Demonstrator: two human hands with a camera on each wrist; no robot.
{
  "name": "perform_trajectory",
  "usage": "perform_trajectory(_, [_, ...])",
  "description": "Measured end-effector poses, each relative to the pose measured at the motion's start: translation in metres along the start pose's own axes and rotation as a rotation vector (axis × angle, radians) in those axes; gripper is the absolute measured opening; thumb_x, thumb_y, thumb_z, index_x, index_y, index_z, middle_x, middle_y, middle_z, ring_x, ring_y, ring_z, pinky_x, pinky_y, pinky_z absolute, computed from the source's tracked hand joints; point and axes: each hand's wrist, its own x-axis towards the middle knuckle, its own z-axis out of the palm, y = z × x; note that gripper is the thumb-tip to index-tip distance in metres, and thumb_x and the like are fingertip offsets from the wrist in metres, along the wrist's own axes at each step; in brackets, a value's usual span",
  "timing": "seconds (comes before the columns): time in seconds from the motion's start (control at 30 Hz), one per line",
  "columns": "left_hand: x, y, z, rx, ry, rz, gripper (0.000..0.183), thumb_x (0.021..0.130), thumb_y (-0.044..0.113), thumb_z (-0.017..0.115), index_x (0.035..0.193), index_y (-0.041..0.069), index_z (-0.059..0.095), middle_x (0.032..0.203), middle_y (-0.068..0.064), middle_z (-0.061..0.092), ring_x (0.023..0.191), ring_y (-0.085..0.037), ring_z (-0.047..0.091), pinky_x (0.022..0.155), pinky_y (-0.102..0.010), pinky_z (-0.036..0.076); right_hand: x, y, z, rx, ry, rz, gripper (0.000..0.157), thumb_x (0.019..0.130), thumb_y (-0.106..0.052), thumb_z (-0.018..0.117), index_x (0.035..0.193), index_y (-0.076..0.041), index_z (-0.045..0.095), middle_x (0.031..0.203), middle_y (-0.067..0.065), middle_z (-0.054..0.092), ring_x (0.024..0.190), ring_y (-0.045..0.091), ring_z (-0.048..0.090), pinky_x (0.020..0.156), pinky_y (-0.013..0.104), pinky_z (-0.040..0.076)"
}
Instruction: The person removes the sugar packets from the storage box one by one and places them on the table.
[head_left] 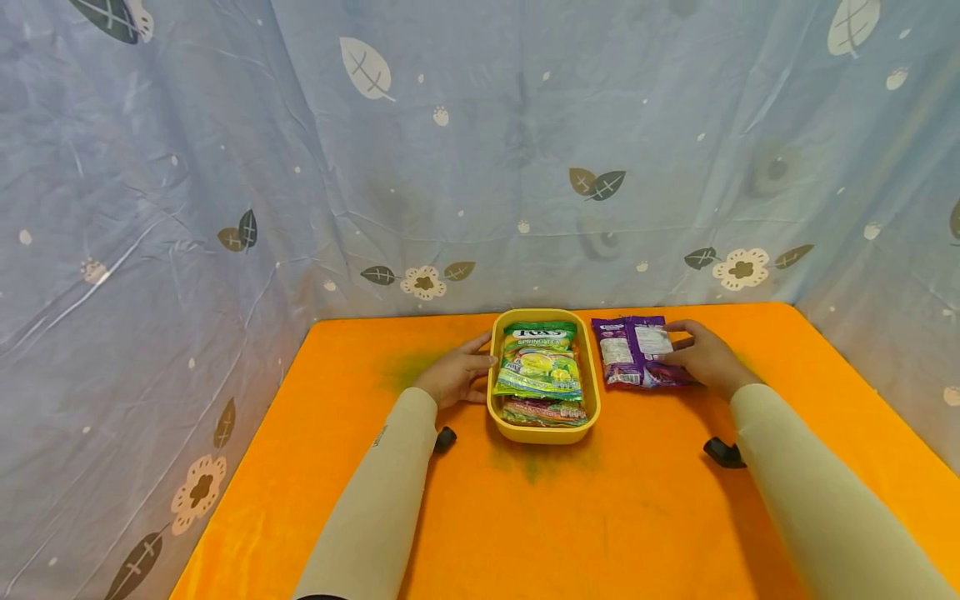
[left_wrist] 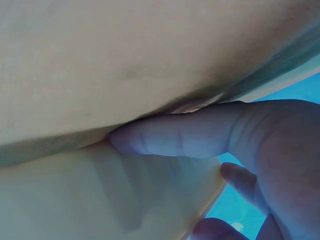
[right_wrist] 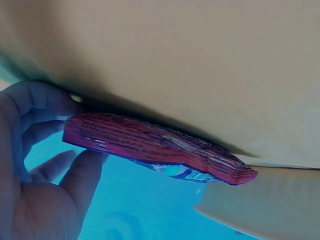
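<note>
A yellow rectangular container [head_left: 596,400] stands at the middle of the orange table. Inside it lies a green Fox's Spring Tea candy bag [head_left: 537,367], above a reddish candy bag [head_left: 542,412] that is partly covered. My left hand [head_left: 453,377] touches the container's left side, its fingers fairly straight against the wall [left_wrist: 150,200]. To the right of the container, a purple candy bag [head_left: 621,354] lies with its printed back up. The right hand [head_left: 708,360] holds this bag at its right end; in the right wrist view, thumb and fingers pinch the bag's edge [right_wrist: 82,131].
The orange tabletop [head_left: 585,517] spreads around the container and toward the front. A pale blue curtain [head_left: 480,208] with leaf and flower prints hangs behind the table and on both sides. Dark wrist devices [head_left: 723,452] show under the sleeves.
</note>
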Motion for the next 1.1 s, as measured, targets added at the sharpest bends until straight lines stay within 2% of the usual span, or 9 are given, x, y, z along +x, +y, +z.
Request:
perform_trajectory(0.27, [0.001, -0.002, -0.001, 0.007, 0.007, 0.003, 0.065, 0.098, 0.019, 0.054, 0.152, 0.037, 0.024, 0.142, -0.005, 0.044, 0.119, -0.026, 0.052, 0.081, -0.054, 0.05, -0.004, 0.008, 0.0, 0.155, -0.006, -0.006, 0.072, 0.093, -0.016, 0.064, 0.15, -0.004, 0.022, 0.131, 0.03, 0.04, 0.107, 0.039, 0.051, 0.082, 0.036, 0.053])
perform_trajectory(0.5, [0.0, -0.001, -0.001, 0.003, 0.005, 0.0, 0.065, 0.098, 0.02, 0.055, 0.152, 0.037, 0.024, 0.142, -0.004, 0.044, 0.119, -0.025, 0.052, 0.081, -0.054, 0.05, -0.005, 0.007, -0.003, 0.172, -0.008, 0.008, 0.071, 0.093, -0.016, 0.064, 0.151, -0.008, 0.023, 0.131, 0.028, 0.039, 0.104, 0.038, 0.05, 0.08, 0.035, 0.053])
perform_trajectory(0.73, [0.0, -0.001, 0.001, -0.002, 0.003, -0.003, 0.066, 0.098, 0.021, 0.055, 0.152, 0.037, 0.023, 0.142, -0.004, 0.044, 0.118, -0.026, 0.054, 0.081, -0.053, 0.05, -0.007, 0.009, -0.008, 0.137, 0.055, -0.054, 0.065, 0.093, -0.012, 0.064, 0.148, -0.006, 0.029, 0.128, 0.029, 0.046, 0.1, 0.038, 0.054, 0.076, 0.036, 0.054])
perform_trajectory(0.93, [0.0, 0.0, 0.001, -0.01, 0.01, -0.018, 0.066, 0.097, 0.022, 0.058, 0.151, 0.039, 0.024, 0.141, -0.003, 0.046, 0.118, -0.026, 0.054, 0.082, -0.054, 0.05, -0.008, 0.009, -0.01, 0.157, 0.095, -0.076, 0.061, 0.095, -0.015, 0.06, 0.148, -0.01, 0.031, 0.13, 0.026, 0.046, 0.107, 0.038, 0.05, 0.078, 0.034, 0.053])
perform_trajectory(1.1, [0.0, -0.001, 0.0, -0.003, 0.007, -0.011, 0.065, 0.097, 0.021, 0.056, 0.151, 0.038, 0.024, 0.141, -0.003, 0.046, 0.118, -0.025, 0.054, 0.081, -0.053, 0.05, -0.008, 0.004, -0.007, 0.188, 0.097, -0.097, 0.06, 0.095, -0.017, 0.061, 0.148, -0.012, 0.033, 0.131, 0.025, 0.044, 0.107, 0.039, 0.05, 0.082, 0.036, 0.052])
